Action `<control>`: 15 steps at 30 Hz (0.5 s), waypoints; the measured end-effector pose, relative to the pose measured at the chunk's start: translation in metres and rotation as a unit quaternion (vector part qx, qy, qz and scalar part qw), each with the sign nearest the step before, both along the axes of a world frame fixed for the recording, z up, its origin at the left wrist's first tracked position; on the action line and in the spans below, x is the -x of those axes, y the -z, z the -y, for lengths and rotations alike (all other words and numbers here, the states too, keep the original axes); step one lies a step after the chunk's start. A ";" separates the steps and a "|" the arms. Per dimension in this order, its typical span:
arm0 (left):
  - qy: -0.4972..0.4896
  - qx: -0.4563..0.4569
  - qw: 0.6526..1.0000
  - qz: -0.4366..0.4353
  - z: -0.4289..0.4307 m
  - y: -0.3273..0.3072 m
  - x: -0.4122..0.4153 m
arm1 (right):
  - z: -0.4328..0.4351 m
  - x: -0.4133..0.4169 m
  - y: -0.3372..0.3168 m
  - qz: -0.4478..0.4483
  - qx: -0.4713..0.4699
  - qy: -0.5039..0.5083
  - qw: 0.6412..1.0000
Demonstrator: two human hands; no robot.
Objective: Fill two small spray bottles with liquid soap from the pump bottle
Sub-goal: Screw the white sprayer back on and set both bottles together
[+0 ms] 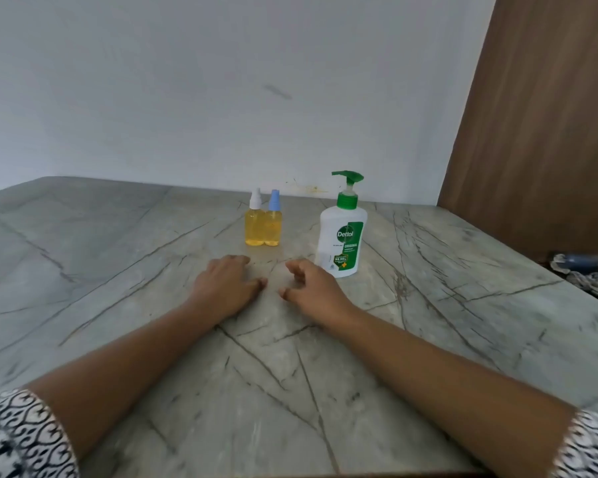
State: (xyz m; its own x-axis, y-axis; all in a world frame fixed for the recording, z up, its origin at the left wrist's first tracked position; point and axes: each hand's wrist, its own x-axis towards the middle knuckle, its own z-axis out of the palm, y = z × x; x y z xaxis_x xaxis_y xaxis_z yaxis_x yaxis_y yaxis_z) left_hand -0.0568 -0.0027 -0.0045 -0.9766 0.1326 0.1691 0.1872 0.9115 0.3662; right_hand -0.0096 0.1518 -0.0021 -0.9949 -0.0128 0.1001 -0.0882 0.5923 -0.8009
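- Yellow liquid fills white-cap sprayer (255,224) and blue-cap sprayer (273,225), seemingly to the top; they stand upright and touching, mid-table (118,270).
- Expect light, smooth, tip-prone plastic: grip the body, not the cap.
- Pump bottle (341,236), to their right: likely heavier; hold the waist.
- Left hand (227,288) and right hand (313,288) rest on table, fingers relaxed, holding nothing.

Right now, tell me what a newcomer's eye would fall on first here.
The white Dettol pump bottle with its green pump head stands out first, upright right of centre on the veined stone tabletop. To its left, a white-capped spray bottle and a blue-capped spray bottle, both showing yellow liquid, stand close side by side. Nearer the camera, the left hand and right hand hold nothing.
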 end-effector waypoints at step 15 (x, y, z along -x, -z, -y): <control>0.034 0.136 0.990 0.006 -0.005 0.002 -0.029 | -0.107 0.010 -0.015 -0.074 0.080 0.112 0.988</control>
State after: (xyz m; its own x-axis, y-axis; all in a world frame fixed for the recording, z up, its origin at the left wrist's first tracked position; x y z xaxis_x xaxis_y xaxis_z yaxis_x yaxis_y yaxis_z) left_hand -0.0273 0.0021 -0.0063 -0.9654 0.2381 0.1060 0.2494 0.9620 0.1108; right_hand -0.0198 0.2592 0.0124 -0.9454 0.2330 0.2277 -0.0926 0.4778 -0.8736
